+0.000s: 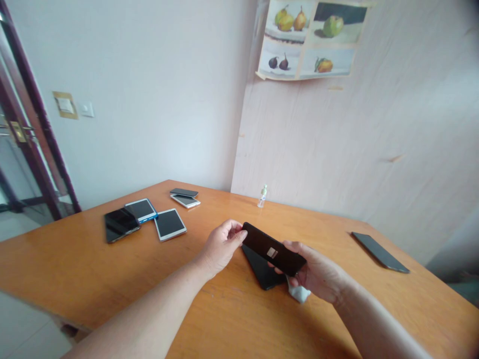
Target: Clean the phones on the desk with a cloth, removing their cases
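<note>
A black smartphone (258, 241) is held above the table, its dark face tilted up with a small pale patch of light on it. The fingers and thumb of my left hand (221, 248) pinch its left end. Around its right end, my right hand (318, 271) is closed, with fingers partly hidden behind it. Beneath the phone lies a dark tablet (262, 271), partly covered from view. A crumpled whitish cloth (299, 293) shows just below my right hand; whether my fingers touch it I cannot tell.
On the wooden table (157, 279), a black tablet (120, 225), a blue-edged tablet (141, 209) and a white tablet (170, 223) sit at the left. Two phones (186, 200) lie behind them. A small bottle (263, 196) stands at the back; another dark tablet (379, 253) lies right.
</note>
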Demonstrator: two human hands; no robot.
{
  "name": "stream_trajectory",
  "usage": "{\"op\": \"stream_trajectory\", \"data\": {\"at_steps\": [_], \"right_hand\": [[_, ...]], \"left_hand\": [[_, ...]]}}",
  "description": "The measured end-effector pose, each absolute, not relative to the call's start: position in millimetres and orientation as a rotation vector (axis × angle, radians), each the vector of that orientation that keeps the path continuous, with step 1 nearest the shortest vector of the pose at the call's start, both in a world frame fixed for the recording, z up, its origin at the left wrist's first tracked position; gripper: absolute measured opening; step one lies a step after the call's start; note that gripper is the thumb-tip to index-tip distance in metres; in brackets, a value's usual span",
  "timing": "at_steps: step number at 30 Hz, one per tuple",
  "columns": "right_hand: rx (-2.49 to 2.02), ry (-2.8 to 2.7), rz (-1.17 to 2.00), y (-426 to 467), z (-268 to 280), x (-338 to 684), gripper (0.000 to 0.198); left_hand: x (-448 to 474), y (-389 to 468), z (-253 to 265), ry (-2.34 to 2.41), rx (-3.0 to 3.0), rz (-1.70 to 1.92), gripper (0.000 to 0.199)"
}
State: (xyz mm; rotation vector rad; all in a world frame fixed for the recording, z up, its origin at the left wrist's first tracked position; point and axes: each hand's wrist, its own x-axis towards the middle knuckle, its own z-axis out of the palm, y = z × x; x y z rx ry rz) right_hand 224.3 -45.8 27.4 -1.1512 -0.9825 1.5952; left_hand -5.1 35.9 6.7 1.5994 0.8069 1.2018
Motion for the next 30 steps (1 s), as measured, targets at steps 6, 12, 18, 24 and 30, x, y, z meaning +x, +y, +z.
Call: {"op": "stream_trajectory", "data": {"at_steps": [6, 12, 18, 24, 30], "right_hand": [[-1.061, -0.926, 1.802, -49.6, 28.9, 217.5, 0.054], [-1.007, -0.798, 1.867, -49.1, 26.7, 218.3, 0.05], [-1.022, -0.684, 1.84, -47.9, 30.6, 225.3, 0.048], [-1.092, -0.673, 1.796, -47.2, 38.2, 236.7, 0.048], [-1.28, -0.883, 1.424, -40.5, 31.6, 248.2, 0.042]], "left_hand": [[-7.2, 39.6, 6.3, 0.862, 1.622, 1.225, 0.025], [-6.3, 45.2, 0.0, 0.911, 1.555, 1.259, 0.029], [-6.5, 55.1, -19.1, 1.101, 1.867, 1.175, 0.026], [-6.6, 48.4, -21.2, 1.17, 2.266, 0.981, 0.041], [-6.5, 43.2, -17.0, 1.265, 2.217, 0.943, 0.056]]}}
